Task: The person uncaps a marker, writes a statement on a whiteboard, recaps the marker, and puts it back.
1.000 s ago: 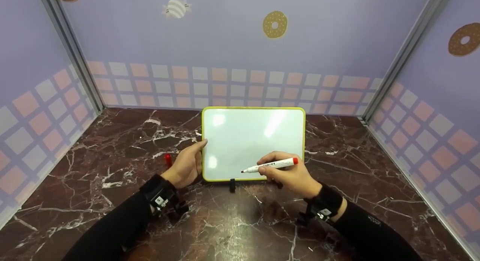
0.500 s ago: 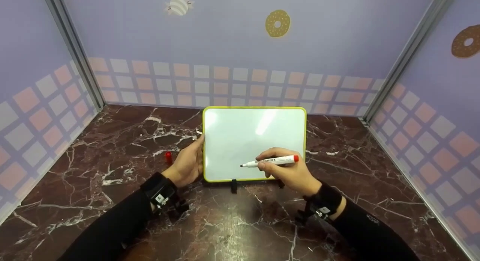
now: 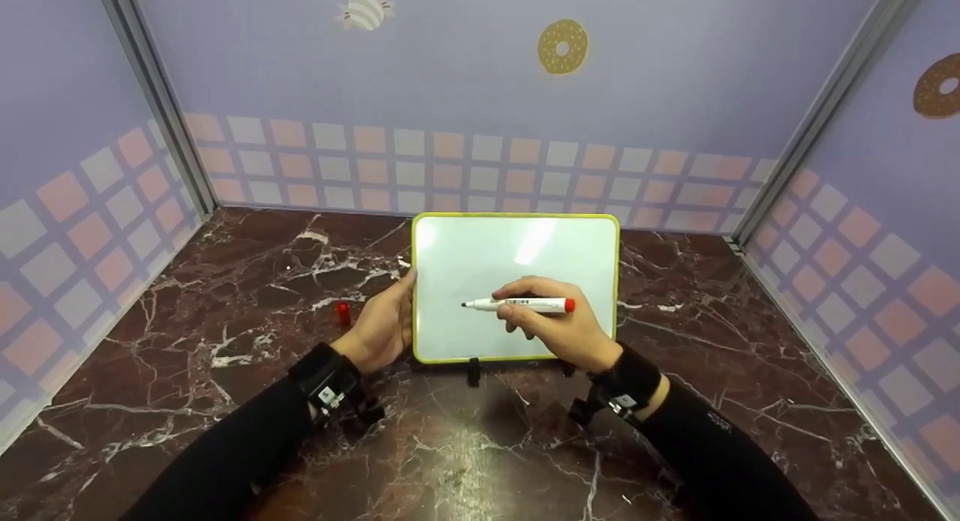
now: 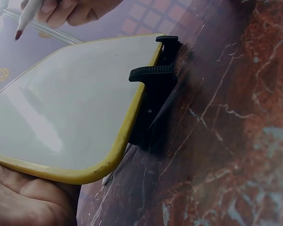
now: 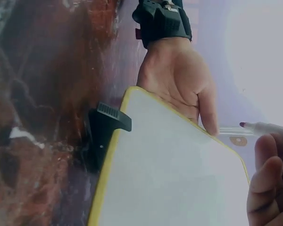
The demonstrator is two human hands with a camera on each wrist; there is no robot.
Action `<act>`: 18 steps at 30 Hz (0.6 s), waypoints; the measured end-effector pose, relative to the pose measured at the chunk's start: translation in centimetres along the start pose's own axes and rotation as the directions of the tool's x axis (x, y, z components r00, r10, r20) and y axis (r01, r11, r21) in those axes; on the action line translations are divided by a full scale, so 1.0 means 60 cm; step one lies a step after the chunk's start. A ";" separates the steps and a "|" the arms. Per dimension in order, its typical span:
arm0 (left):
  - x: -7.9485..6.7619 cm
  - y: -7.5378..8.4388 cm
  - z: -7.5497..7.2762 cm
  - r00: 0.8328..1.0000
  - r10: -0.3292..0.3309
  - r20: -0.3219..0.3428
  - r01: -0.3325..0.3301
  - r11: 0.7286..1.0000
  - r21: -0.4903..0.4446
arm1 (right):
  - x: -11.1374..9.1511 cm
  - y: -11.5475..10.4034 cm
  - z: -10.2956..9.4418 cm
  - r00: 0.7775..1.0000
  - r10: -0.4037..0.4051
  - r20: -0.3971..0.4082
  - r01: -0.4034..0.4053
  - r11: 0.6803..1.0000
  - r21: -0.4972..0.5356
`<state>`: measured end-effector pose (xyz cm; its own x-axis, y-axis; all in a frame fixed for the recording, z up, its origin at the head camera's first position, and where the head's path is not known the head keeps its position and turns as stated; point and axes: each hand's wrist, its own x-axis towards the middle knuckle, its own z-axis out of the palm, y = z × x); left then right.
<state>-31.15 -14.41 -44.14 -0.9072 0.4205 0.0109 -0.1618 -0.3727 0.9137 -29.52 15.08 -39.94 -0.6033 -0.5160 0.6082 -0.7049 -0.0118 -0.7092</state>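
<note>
A small whiteboard (image 3: 465, 255) with a yellow frame leans back in a black stand (image 4: 153, 96) on the table. My left hand (image 3: 381, 330) grips its left edge, the thumb along the frame and the fingers hidden behind. My right hand (image 3: 561, 322) pinches a white marker (image 3: 532, 305) with a red end, uncapped, its dark tip pointing left. In the right wrist view the marker tip (image 5: 243, 125) stands apart from the board surface. The writing surface looks blank apart from glare and a tiny dark speck in the left wrist view.
A red marker cap (image 3: 343, 312) is on the dark marbled table (image 3: 247, 401), left of my left hand. Lilac walls (image 3: 450, 64) with pink and white squares enclose the back and both sides. Black wrist cameras (image 3: 328, 393) sit on both wrists.
My right hand has moved up and to the left with the marker, bringing the tip in front of the board's left half. My left hand stays at the board's edge; the view has shifted slightly.
</note>
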 end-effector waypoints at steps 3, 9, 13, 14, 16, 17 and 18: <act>0.000 -0.001 0.000 1.000 -0.002 -0.003 0.002 1.000 0.002 | 0.012 0.004 0.004 1.000 -0.017 -0.002 0.017 1.000 0.010; -0.001 -0.001 0.000 1.000 0.002 -0.013 -0.001 1.000 0.007 | 0.036 0.009 0.013 0.999 -0.036 -0.031 0.036 0.999 -0.011; -0.003 -0.001 0.000 1.000 0.003 -0.023 -0.003 1.000 0.018 | 0.051 0.012 0.020 0.997 -0.020 -0.068 0.017 0.999 -0.049; -0.003 -0.001 0.000 1.000 0.003 -0.028 -0.002 1.000 0.021 | 0.055 0.013 0.022 0.997 -0.013 -0.076 0.009 0.998 -0.057; -0.003 -0.001 0.001 0.999 0.001 -0.034 0.000 1.000 0.022 | 0.060 0.014 0.025 0.996 -0.008 -0.087 0.002 0.998 -0.068; -0.002 -0.002 0.001 0.999 0.000 -0.033 0.001 1.000 0.022 | 0.063 0.015 0.027 0.996 -0.009 -0.091 0.002 0.997 -0.075; -0.002 -0.002 0.001 0.999 -0.001 -0.036 0.002 1.000 0.025 | 0.064 0.016 0.028 0.996 -0.015 -0.093 0.007 0.996 -0.085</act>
<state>-31.02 -14.34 -44.24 -0.9204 0.3909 -0.0048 -0.1538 -0.3508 0.9237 -31.89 11.62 -38.88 -0.6247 -0.4338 0.6492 -0.7383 0.0576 -0.6720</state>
